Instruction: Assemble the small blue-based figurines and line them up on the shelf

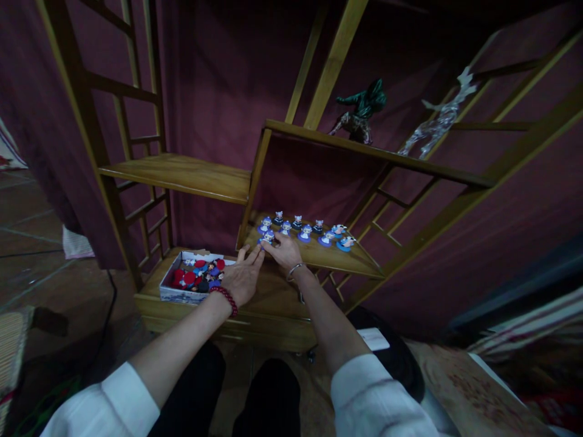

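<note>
At the left front of the lower right shelf stands a small purple-and-white figurine [266,239] on a round base. My right hand [286,251], with a bangle at the wrist, has its thumb and fingers pinched on this figurine. My left hand [242,278], wearing a red bead bracelet, reaches in from the left with fingers stretched out and apart. Its fingertips are close beside the figurine's base; whether they touch it I cannot tell. More purple figurines [305,232] line up behind and to the right. Dark figurines [297,222] form a back row, and blue-based ones [346,243] stand at the right end.
A cardboard box [182,296] of mixed red, blue and dark figurines sits on the lower cabinet top at left. Above are a wooden shelf [182,173], a green-and-brown statue [362,112] and a clear statue [439,118]. Posts and lattice frame the sides.
</note>
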Motion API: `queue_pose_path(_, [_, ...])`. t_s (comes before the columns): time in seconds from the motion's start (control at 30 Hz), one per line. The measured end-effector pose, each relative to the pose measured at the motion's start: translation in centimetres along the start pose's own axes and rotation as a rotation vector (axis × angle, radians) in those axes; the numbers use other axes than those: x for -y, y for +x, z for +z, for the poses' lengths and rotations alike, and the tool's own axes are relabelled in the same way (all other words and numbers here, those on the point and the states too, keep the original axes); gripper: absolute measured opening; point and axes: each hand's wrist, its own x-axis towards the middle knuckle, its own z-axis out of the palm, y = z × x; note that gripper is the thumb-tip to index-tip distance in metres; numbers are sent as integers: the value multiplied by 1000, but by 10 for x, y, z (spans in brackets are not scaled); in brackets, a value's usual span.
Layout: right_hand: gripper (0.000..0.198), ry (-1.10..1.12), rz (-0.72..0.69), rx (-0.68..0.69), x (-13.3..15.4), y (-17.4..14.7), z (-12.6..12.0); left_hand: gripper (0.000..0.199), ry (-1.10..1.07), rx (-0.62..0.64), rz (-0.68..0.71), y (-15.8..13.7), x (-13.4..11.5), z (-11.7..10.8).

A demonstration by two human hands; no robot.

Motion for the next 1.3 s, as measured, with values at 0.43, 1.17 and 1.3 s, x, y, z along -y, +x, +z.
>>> queue_pose_path(0.43, [24,96,-24,-66,-12,-5,7,72,12,-62,76,0,5,10])
queue_pose_path(1.17, [15,139,101,16,-3,-2,2,53,-56,-247,130,-6,15,13])
queue_pose_path(1.3, [14,125,96,23,-2,-2,2,56,-47,-238,135,-7,17,12])
